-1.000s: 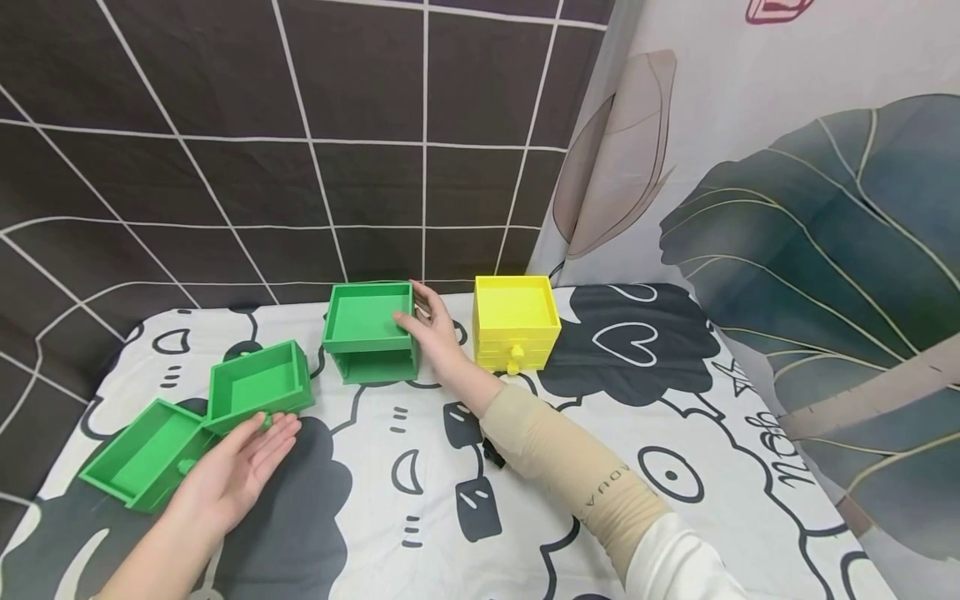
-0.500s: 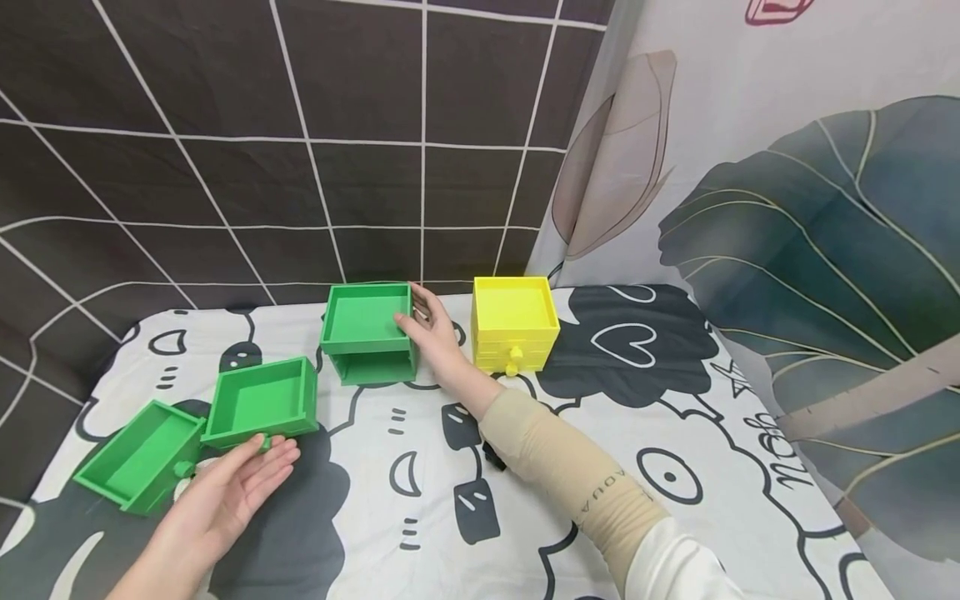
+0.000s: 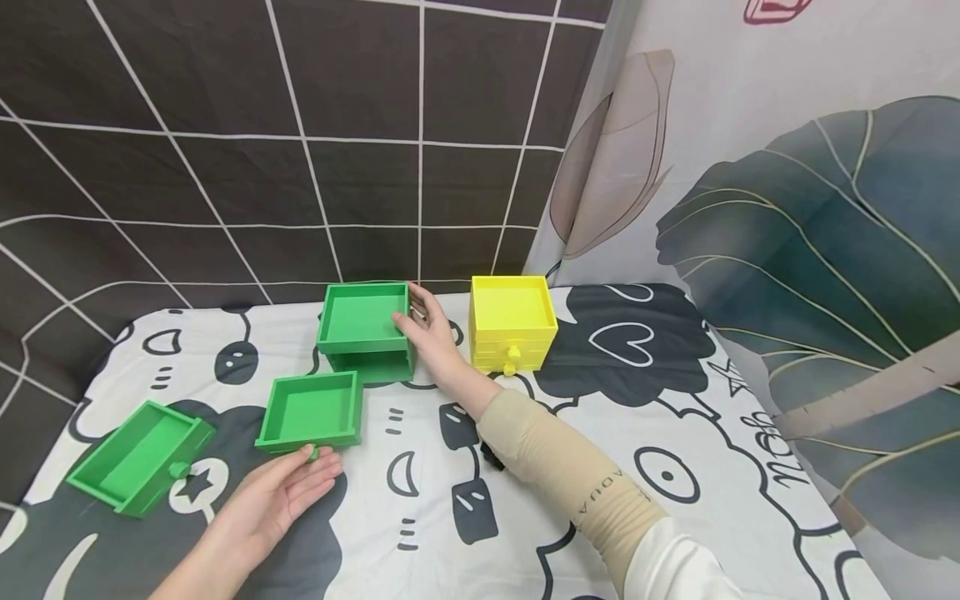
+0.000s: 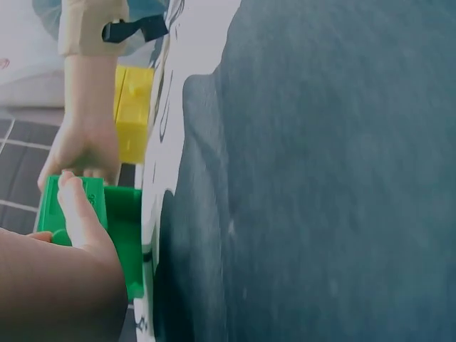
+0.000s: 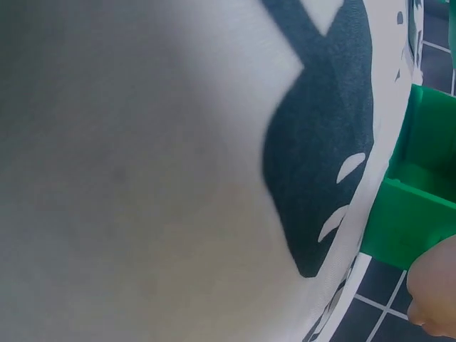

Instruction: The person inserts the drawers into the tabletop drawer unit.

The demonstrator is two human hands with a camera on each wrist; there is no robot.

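My left hand [image 3: 277,500] pinches the knob of a small green drawer [image 3: 311,412], palm turned up, in the head view. The drawer is held level in front of a green drawer cabinet [image 3: 366,315], overlapping its lower left corner in this view. Beneath its shallow top tray, the cabinet has an open slot facing me. My right hand [image 3: 437,340] grips the cabinet's right side, thumb over the top rim and fingers behind. In the left wrist view the drawer front [image 4: 92,192] shows beside my thumb. The right wrist view catches only the cabinet's side [image 5: 402,221] and part of my hand.
A second green drawer [image 3: 141,460] lies on the patterned cloth [image 3: 600,467] at the left. To the right of the green cabinet stands a yellow cabinet [image 3: 513,312] with its drawers closed. A dark gridded curtain [image 3: 360,183] hangs behind.
My left hand has carried the green drawer rightward and toward me, away from the second drawer and closer to the cabinet. My right hand keeps its grip on the cabinet.
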